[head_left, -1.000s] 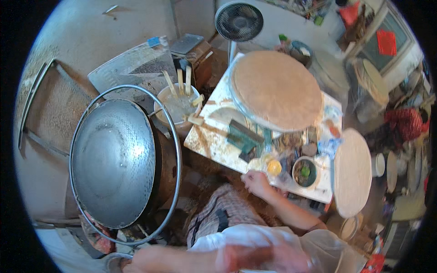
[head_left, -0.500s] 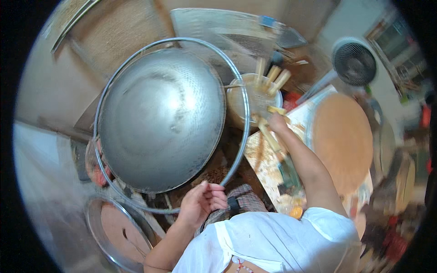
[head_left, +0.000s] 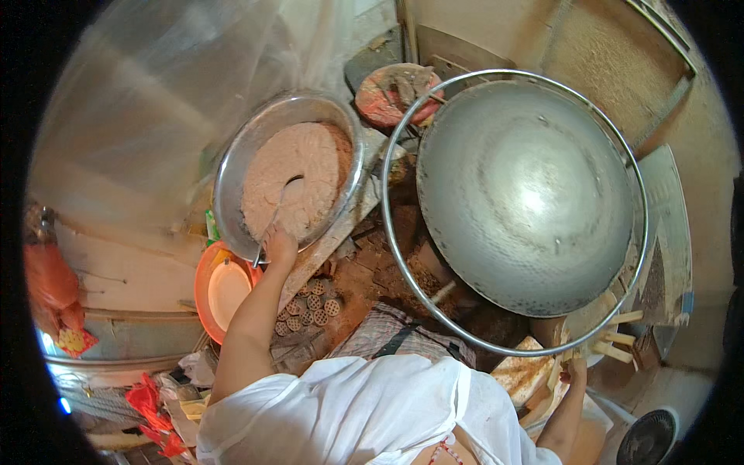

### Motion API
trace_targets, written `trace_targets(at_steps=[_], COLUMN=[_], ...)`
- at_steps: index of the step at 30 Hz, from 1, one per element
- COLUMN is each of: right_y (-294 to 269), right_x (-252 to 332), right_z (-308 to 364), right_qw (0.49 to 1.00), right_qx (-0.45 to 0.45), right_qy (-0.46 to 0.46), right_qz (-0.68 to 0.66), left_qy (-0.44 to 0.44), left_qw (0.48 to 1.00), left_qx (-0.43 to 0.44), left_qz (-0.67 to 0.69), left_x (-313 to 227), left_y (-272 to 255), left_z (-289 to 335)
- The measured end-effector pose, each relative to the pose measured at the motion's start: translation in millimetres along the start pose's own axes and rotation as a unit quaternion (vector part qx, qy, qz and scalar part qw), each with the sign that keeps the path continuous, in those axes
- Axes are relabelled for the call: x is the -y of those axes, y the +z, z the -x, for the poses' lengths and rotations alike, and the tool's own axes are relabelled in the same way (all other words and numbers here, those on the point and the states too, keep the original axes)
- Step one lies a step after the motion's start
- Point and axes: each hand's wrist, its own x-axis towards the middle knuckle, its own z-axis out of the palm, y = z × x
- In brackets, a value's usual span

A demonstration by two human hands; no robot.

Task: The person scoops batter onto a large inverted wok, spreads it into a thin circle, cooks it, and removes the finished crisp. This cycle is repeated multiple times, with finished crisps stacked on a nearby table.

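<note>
My left hand (head_left: 280, 246) is closed around the handle of a metal ladle (head_left: 278, 203). The ladle's bowl is sunk in thick pinkish-brown batter (head_left: 271, 163), only its dark curved edge showing. A wide steel basin (head_left: 227, 167) holds the batter. On the lower right, my right hand (head_left: 573, 373) has its fingers curled beside a pale wooden piece (head_left: 555, 373), below a bucket with wooden handles (head_left: 618, 338) sticking out; what it grips is unclear. Between my hands stands a large domed metal pan (head_left: 527, 201), a steel ring (head_left: 390, 221) around it.
An orange basin (head_left: 203, 287) with a pale container in it is beside the batter basin. Several honeycomb briquettes (head_left: 314, 302) lie below. A red bowl (head_left: 380, 101) stands behind. Plastic sheeting (head_left: 155, 116) hangs at left; a fan (head_left: 649, 438) is at lower right.
The view has swung left, so the pan now appears on the right. My left hand has moved from near the ring to the batter basin and taken hold of the ladle. My right hand stays near the bucket.
</note>
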Motion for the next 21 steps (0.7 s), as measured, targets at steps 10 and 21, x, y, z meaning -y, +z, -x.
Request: trace_targets(at_steps=[10,21], right_y=[-40.5,59.7], right_x=[42.6,106.7], right_z=[102.0,256.8], right_qw=[0.797,0.694], right_qx=[-0.036,0.118], right_qy=[0.073,0.036], right_qz=[-0.598,-0.71], left_qy=[-0.106,0.164], left_qw=[0.964,0.911], left_qx=[0.236,0.376], left_qz=[0.065,0.031], left_x=[30.1,151.7], left_y=[38.5,27.7], left_z=[-99.9,-74.3])
